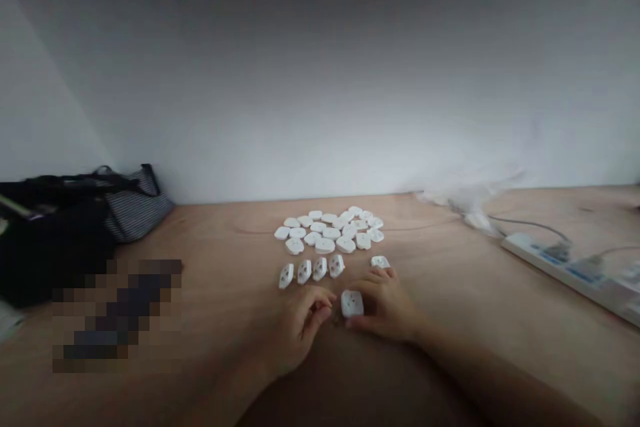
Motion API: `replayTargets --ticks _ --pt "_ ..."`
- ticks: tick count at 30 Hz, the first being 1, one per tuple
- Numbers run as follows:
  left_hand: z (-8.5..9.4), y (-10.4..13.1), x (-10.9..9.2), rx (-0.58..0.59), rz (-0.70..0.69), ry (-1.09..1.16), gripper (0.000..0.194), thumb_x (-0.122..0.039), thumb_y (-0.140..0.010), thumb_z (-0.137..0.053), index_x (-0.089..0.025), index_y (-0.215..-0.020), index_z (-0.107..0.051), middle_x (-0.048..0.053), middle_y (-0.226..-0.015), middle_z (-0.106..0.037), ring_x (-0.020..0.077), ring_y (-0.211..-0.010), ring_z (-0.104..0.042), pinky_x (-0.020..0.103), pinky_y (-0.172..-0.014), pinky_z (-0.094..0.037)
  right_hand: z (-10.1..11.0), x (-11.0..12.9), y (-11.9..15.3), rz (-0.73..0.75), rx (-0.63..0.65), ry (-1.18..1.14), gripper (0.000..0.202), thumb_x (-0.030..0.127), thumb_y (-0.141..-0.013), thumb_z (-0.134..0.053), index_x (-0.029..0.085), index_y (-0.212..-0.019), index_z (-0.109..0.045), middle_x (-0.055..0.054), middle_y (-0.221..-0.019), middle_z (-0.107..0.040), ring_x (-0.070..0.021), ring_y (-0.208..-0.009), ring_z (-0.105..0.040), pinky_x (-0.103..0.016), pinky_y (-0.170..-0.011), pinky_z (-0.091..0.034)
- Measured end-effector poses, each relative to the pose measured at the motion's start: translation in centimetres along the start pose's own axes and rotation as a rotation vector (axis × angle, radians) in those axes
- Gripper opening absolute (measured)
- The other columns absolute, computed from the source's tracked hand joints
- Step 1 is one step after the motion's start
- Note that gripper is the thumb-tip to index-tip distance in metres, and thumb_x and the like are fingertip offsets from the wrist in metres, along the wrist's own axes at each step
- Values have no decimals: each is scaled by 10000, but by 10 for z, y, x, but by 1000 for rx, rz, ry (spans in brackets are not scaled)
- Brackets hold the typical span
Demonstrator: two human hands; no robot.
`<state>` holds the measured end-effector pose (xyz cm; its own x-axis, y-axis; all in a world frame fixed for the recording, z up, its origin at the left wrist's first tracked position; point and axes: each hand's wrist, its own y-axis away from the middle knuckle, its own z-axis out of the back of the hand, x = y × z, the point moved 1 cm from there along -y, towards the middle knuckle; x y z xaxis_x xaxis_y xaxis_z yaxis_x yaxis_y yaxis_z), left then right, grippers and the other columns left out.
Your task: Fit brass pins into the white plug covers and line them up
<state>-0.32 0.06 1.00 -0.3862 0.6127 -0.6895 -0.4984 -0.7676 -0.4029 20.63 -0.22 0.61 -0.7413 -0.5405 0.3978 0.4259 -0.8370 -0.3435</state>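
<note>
My right hand (387, 303) grips a white plug adapter (352, 304) between thumb and fingers, with its face of small holes turned up toward me. Just left of it, my left hand (307, 320) is closed in a pinch, its fingertips apart from the adapter; whatever they hold, if anything, is too small to make out. Beyond my left hand several similar adapters (319, 269) stand tilted in a row. Another single adapter (380, 262) lies just past my right fingers, which partly cover it.
A cluster of white adapters (331, 233) lies farther back on the wooden table (210, 307). To the left are a dark bag (60, 233) and a pixelated dark object (120, 313). A power strip (560, 267) with plugs and crumpled clear plastic (475, 203) are at right.
</note>
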Motion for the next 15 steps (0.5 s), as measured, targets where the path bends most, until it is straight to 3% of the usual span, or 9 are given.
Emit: replayTargets --ticks 7,15 --pt "5 -2 -5 113 78 -63 195 -269 -902 -409 -184 -822 -565 20 -774 -610 165 -738 -569 272 -707 -447 2 -6 -1 -19 37 3 683 600 -551 -716 304 -1147 -563 -53 -1117 -588 -279 -1009 -475 -427 -875 -285" --pt "2 -3 1 28 100 43 212 -272 -909 -401 -173 -802 -555 22 -751 -602 152 -710 -570 252 -679 -451 2 -5 -2 -18 68 5 519 536 -635 -684 285 -1082 -607 -57 -1079 -599 -277 -994 -473 -428 -871 -280"
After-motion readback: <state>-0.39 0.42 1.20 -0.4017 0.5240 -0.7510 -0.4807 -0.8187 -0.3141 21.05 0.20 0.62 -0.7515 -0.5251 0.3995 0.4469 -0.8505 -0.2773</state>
